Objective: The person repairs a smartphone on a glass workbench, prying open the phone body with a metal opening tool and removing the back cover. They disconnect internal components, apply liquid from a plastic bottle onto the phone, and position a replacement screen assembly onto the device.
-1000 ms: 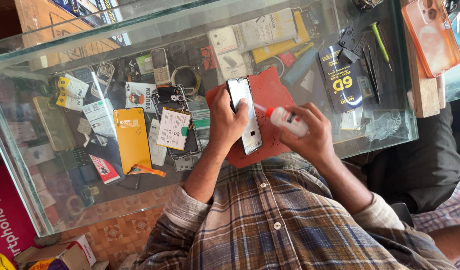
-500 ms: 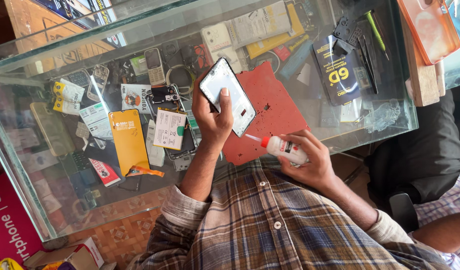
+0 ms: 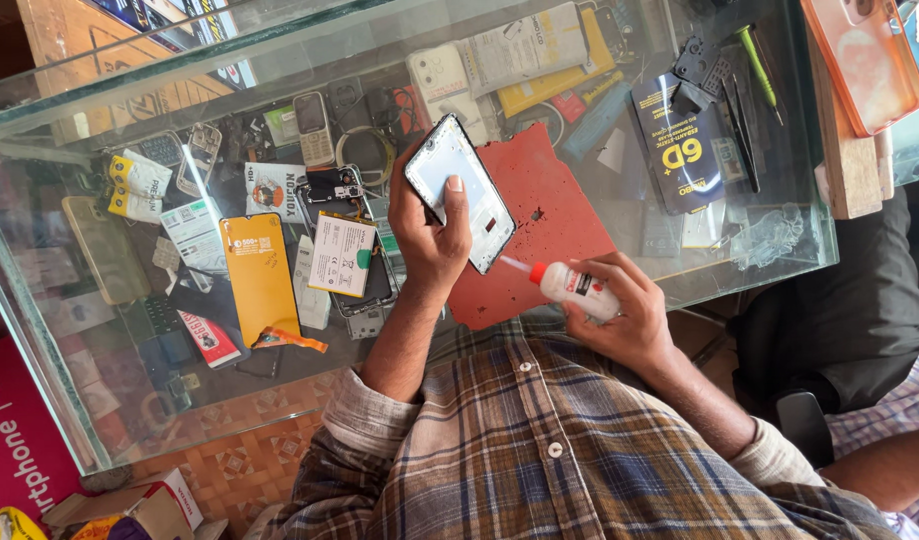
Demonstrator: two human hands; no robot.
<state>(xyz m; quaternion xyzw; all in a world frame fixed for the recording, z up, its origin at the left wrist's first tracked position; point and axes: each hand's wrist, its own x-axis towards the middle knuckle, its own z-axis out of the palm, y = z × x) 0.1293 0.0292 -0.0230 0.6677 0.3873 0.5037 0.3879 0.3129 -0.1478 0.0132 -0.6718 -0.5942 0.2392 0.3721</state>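
My left hand [image 3: 427,240] grips a smartphone [image 3: 460,190] with a pale screen, tilted above a red work mat [image 3: 560,215] on the glass counter; the thumb lies across the screen. My right hand [image 3: 620,310] holds a small white squeeze bottle [image 3: 570,287] with a red cap and thin nozzle. The nozzle tip points at the phone's lower edge, close to it.
The glass counter [image 3: 110,400] shows phones, boxes and parts beneath it. On top lie a blue box [image 3: 685,150], a green-handled tool [image 3: 758,65], tweezers and an orange phone case [image 3: 865,60] on a wooden block. Another person's leg is at right.
My left hand lifted the phone off the mat and tilted it. My right hand drew the bottle back toward me, then turned its nozzle up toward the phone's edge.
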